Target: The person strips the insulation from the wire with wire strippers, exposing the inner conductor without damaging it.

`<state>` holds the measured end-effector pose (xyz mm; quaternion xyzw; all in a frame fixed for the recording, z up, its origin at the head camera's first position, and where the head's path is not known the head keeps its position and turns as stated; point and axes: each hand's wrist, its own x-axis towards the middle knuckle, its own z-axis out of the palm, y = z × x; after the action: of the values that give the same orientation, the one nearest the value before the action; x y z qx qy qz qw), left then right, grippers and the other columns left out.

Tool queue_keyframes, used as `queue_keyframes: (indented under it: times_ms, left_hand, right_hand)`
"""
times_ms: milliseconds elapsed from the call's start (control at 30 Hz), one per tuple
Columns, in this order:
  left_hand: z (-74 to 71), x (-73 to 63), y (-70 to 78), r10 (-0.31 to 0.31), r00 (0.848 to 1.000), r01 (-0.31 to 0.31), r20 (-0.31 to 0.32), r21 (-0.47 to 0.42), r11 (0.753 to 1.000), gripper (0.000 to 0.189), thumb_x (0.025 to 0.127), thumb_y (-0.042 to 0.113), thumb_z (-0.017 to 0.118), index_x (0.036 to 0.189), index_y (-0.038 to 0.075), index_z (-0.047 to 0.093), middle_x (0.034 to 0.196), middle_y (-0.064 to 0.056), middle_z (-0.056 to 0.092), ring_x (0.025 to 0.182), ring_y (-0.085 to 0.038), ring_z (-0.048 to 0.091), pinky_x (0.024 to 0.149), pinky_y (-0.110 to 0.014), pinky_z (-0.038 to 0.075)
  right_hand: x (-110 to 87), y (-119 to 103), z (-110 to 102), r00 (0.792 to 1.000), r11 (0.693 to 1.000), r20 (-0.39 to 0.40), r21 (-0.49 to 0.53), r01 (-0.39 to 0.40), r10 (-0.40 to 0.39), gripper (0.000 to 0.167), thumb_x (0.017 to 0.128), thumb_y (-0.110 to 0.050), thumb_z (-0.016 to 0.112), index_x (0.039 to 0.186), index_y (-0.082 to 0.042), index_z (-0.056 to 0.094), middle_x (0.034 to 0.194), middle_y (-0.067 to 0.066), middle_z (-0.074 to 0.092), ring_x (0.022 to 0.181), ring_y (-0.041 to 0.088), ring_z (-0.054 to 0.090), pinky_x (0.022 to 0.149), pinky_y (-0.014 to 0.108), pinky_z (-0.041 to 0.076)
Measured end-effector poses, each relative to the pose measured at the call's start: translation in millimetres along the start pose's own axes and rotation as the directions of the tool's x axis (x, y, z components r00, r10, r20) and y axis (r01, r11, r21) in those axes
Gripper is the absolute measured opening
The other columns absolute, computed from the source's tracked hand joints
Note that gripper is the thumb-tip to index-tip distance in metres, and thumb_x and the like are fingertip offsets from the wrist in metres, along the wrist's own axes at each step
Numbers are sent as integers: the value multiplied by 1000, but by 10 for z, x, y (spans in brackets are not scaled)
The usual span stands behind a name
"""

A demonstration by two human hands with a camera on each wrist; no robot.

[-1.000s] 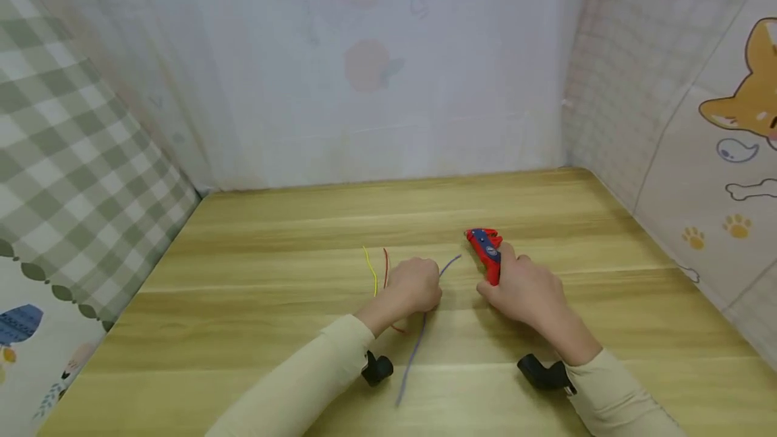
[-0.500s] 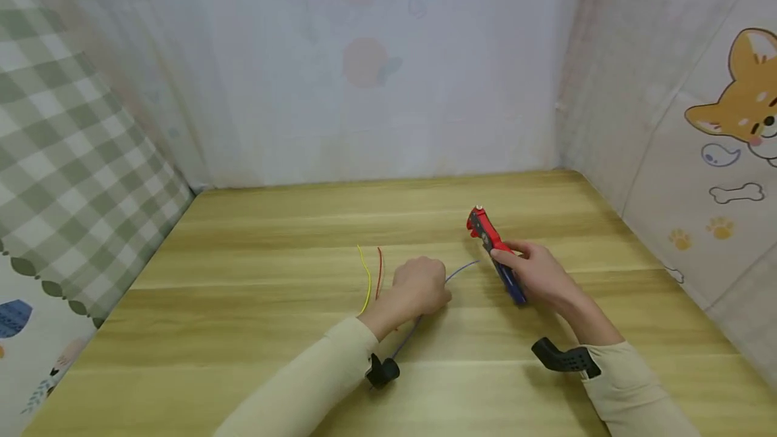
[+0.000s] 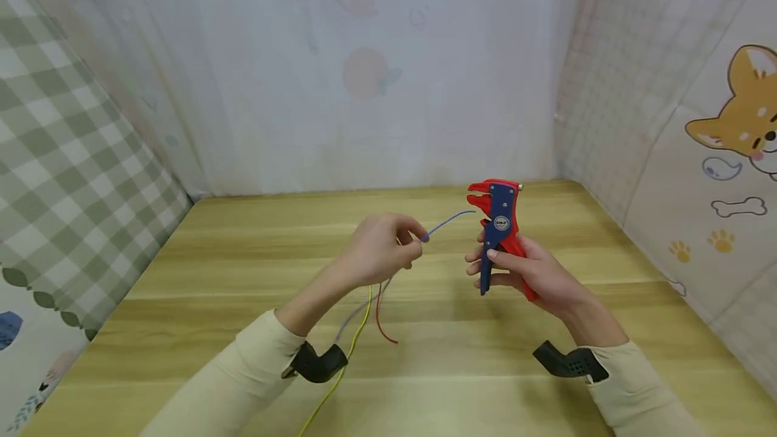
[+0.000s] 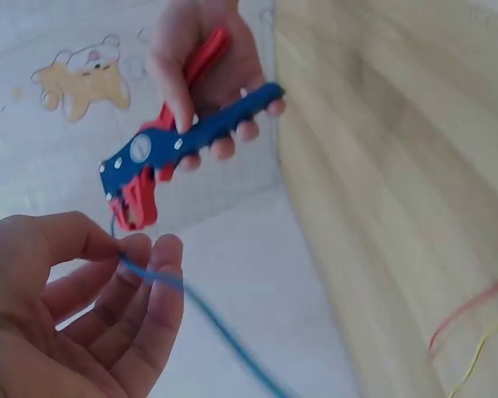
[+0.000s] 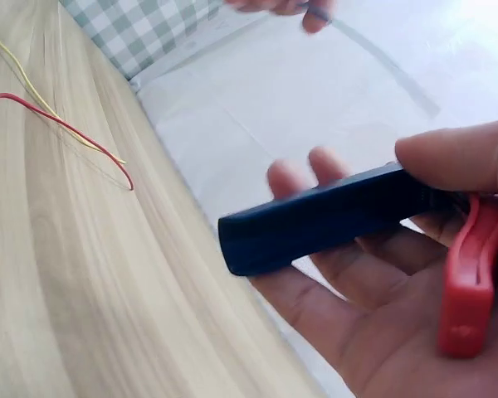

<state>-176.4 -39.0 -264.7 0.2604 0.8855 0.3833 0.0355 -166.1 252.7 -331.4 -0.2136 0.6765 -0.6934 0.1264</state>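
My left hand (image 3: 385,245) pinches a blue wire (image 3: 448,221) between thumb and fingertips above the table. Its short end points right, close to the red mouth of the wire stripper, and its long end trails down behind the hand. In my right hand (image 3: 540,275) is the red and blue wire stripper (image 3: 501,211), held upright with fingers round the blue handle (image 5: 315,220) and the red handle (image 5: 473,282) against the palm. The stripper's mouth faces left, its two red parts apart. In the left wrist view the wire stripper (image 4: 141,153) hangs just beyond the pinching fingers (image 4: 137,249).
A yellow wire (image 3: 358,336) and a short red wire (image 3: 379,319) lie on the wooden table (image 3: 243,275) below my left forearm. Black wrist cameras sit at both cuffs. Printed and checked cloth (image 3: 54,106) closes off the sides and back.
My left hand has lifted the blue wire off the table, up and to the left. The wire stripper has turned in my right hand, from lying slanted to upright with its mouth facing left.
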Motion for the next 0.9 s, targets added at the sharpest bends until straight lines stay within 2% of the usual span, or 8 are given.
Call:
queue_keyframes:
  times_ms: [100, 167, 267, 367, 467, 633, 733, 900]
  left_hand:
    - [-203, -22, -74, -2, 996, 0, -86, -18, 1000, 26, 96, 7, 58, 114, 12, 78, 81, 1, 75, 70, -10, 71, 57, -25, 48]
    - [-277, -39, -161, 0, 987, -6, -163, -36, 999, 26, 99, 8, 57, 114, 13, 78, 85, -1, 74, 73, -11, 70, 60, -26, 48]
    - [-279, -87, -323, 24, 960, -50, -280, -88, 995, 24, 101, 7, 58, 115, 10, 78, 90, -6, 74, 71, -15, 67, 61, -26, 47]
    - [-174, -138, -490, 46, 930, -104, -366, -140, 985, 22, 101, 4, 61, 114, 7, 79, 99, -10, 77, 70, -15, 66, 62, -24, 49]
    - [-36, -171, -595, 43, 918, -126, -393, -187, 974, 21, 101, 5, 64, 114, 6, 80, 107, -11, 78, 73, -12, 66, 66, -23, 52]
    - [119, -219, -671, -7, 919, -102, -395, -254, 962, 20, 101, 6, 65, 113, 8, 80, 110, -9, 77, 75, -9, 64, 68, -23, 52]
    - [152, -244, -686, -29, 919, -88, -394, -274, 958, 19, 101, 6, 65, 113, 9, 80, 108, -8, 77, 75, -10, 65, 67, -23, 52]
    - [138, -232, -659, -12, 922, -99, -387, -266, 959, 19, 101, 7, 66, 113, 8, 80, 104, -8, 77, 79, -21, 68, 68, -23, 52]
  right_hand:
    - [85, -40, 44, 1000, 1000, -13, -8, 9, -9, 17, 113, -12, 47, 130, -10, 49, 105, 4, 72, 95, 20, 76, 89, 41, 64]
    - [138, -56, 73, 999, 999, -7, 0, 41, -41, 13, 112, -11, 47, 125, -11, 50, 100, 3, 71, 90, 18, 74, 86, 42, 65]
    - [188, -52, 106, 995, 995, 36, 12, 98, -98, 12, 111, -6, 46, 120, -11, 52, 97, 3, 73, 86, 19, 75, 83, 45, 65]
    - [207, -23, 138, 989, 992, 83, -17, 123, -122, 14, 110, -3, 46, 117, -10, 55, 95, 3, 74, 83, 20, 76, 80, 45, 66]
    - [195, 10, 156, 986, 989, 114, -61, 131, -124, 14, 109, -1, 47, 116, -9, 56, 93, 3, 74, 81, 22, 76, 79, 46, 66]
    - [144, 61, 191, 984, 988, 145, -103, 114, -98, 14, 109, -2, 48, 117, -7, 58, 91, 4, 73, 79, 24, 76, 78, 47, 66]
    - [131, 75, 210, 985, 988, 157, -120, 97, -78, 12, 108, -2, 49, 117, -4, 57, 91, 4, 73, 78, 25, 76, 79, 47, 66]
    - [162, 50, 226, 985, 985, 155, -144, 96, -73, 11, 108, -3, 51, 117, 3, 53, 89, 6, 72, 78, 28, 76, 78, 47, 65]
